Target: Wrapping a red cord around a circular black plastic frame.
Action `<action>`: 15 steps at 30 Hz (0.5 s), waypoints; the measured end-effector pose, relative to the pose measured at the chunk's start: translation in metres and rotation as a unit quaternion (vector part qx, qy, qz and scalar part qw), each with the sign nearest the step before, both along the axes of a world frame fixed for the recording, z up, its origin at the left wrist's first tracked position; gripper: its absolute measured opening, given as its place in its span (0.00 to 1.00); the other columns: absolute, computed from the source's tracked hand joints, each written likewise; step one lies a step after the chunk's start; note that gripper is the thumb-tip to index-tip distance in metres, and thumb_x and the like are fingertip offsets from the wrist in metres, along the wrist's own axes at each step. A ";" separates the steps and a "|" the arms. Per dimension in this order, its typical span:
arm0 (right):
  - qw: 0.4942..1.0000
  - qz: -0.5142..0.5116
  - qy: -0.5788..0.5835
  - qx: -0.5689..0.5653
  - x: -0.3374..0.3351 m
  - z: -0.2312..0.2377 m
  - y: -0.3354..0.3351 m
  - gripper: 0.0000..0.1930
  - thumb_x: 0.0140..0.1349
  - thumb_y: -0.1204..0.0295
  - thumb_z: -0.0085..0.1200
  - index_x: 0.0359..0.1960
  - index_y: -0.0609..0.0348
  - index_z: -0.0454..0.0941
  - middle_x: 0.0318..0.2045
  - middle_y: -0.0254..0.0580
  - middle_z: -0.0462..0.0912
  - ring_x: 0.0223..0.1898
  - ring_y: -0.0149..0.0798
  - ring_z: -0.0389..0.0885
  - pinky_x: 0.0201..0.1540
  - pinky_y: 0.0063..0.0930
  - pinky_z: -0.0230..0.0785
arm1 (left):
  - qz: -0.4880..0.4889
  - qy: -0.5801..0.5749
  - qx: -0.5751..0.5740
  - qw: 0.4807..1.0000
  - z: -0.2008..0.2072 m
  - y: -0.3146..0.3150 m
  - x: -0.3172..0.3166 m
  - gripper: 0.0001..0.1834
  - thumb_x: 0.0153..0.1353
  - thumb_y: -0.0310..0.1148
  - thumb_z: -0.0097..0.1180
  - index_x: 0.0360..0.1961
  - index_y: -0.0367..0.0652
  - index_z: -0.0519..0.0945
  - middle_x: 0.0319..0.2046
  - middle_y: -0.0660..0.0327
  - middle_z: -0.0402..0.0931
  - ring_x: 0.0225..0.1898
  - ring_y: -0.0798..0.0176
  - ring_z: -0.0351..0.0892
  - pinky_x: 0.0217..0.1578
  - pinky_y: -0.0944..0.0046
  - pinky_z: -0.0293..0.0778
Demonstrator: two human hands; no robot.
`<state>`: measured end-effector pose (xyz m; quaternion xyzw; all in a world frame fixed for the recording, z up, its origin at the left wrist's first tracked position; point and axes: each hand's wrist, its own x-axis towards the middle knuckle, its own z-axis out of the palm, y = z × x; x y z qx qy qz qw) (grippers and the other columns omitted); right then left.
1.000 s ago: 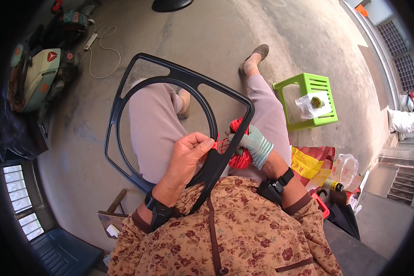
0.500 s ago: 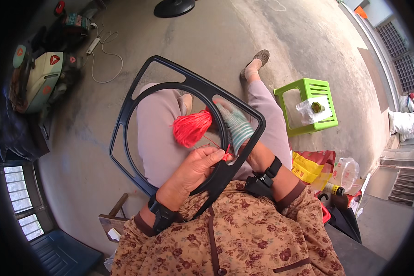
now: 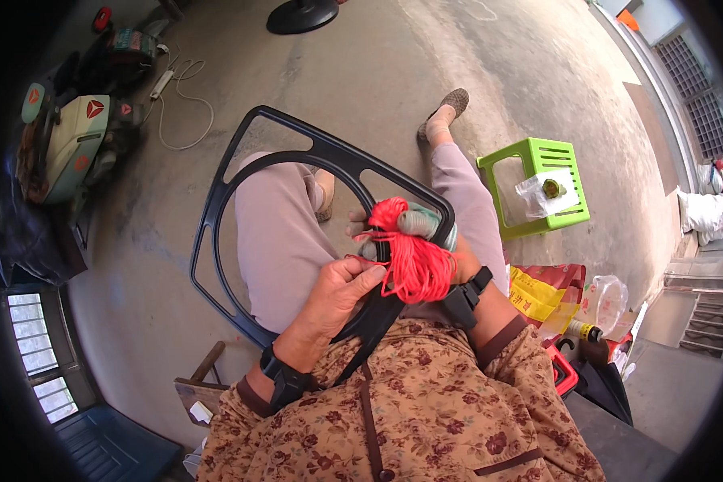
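A black plastic frame (image 3: 257, 321) with a large round opening lies tilted over my lap. In my gloved right hand (image 3: 419, 221) is a bundle of red cord (image 3: 422, 271), its loops hanging over the frame's right-hand bar. The fingers of this hand are wrapped round the bundle and reach past the bar into the round opening. My bare left hand (image 3: 344, 285) is closed in a pinch at the inner edge of the same bar, with red cord at its fingertips. Where the cord passes round the bar is partly hidden by the bundle and fingers.
A green plastic stool (image 3: 538, 149) at the right carries a clear plastic bag (image 3: 542, 201) and a green item. Beside my right hip are a red and yellow bag (image 3: 538, 293) and a clear container (image 3: 606, 301). An electric scooter (image 3: 76, 136) and a power strip (image 3: 161, 84) are far left.
My right hand has brought the red cord bundle from inside the round opening across the bar to its right side. The frame has shifted slightly; my left hand keeps its pinch.
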<state>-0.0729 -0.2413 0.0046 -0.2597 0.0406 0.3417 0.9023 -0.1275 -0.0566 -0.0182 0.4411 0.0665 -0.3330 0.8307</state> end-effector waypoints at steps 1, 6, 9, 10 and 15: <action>1.000 -0.001 -0.001 -0.001 0.003 -0.009 -0.005 0.25 0.55 0.67 0.61 0.51 0.67 0.69 0.48 0.50 0.76 0.47 0.43 0.78 0.52 0.36 0.73 | 0.015 0.001 0.006 1.000 0.004 -0.002 0.001 0.09 0.64 0.30 0.54 0.39 0.36 0.80 0.34 0.65 0.79 0.34 0.75 0.76 0.37 0.75 0.73; 0.979 -0.204 0.005 0.000 0.012 -0.067 -0.038 0.17 0.59 0.64 0.57 0.44 0.65 0.72 0.44 0.46 0.77 0.44 0.43 0.78 0.52 0.39 0.72 | 0.013 -0.006 0.029 0.999 0.005 0.005 0.005 0.09 0.64 0.30 0.53 0.35 0.34 0.78 0.32 0.59 0.80 0.30 0.71 0.80 0.35 0.71 0.78; 0.926 -0.372 0.043 0.045 -0.008 -0.023 -0.062 0.16 0.61 0.61 0.54 0.40 0.62 0.73 0.36 0.40 0.77 0.37 0.42 0.76 0.51 0.42 0.70 | 0.014 0.014 0.036 0.999 0.005 0.006 0.006 0.09 0.64 0.30 0.53 0.34 0.34 0.78 0.31 0.60 0.80 0.29 0.71 0.80 0.34 0.72 0.78; 0.916 -0.400 0.025 0.027 -0.017 -0.023 -0.080 0.16 0.64 0.60 0.50 0.40 0.63 0.71 0.33 0.38 0.77 0.35 0.39 0.75 0.49 0.41 0.69 | 0.013 0.015 0.036 0.999 0.003 0.007 0.006 0.09 0.64 0.30 0.53 0.34 0.34 0.78 0.31 0.60 0.80 0.29 0.71 0.80 0.34 0.72 0.78; 0.927 -0.255 -0.122 0.248 -0.060 -0.017 -0.158 0.12 0.68 0.61 0.44 0.38 0.56 0.63 0.19 0.30 0.67 0.20 0.25 0.68 0.24 0.27 0.67 | 0.034 0.007 -0.011 0.999 0.004 0.002 0.008 0.11 0.64 0.31 0.53 0.43 0.35 0.74 0.36 0.61 0.79 0.34 0.73 0.79 0.36 0.73 0.78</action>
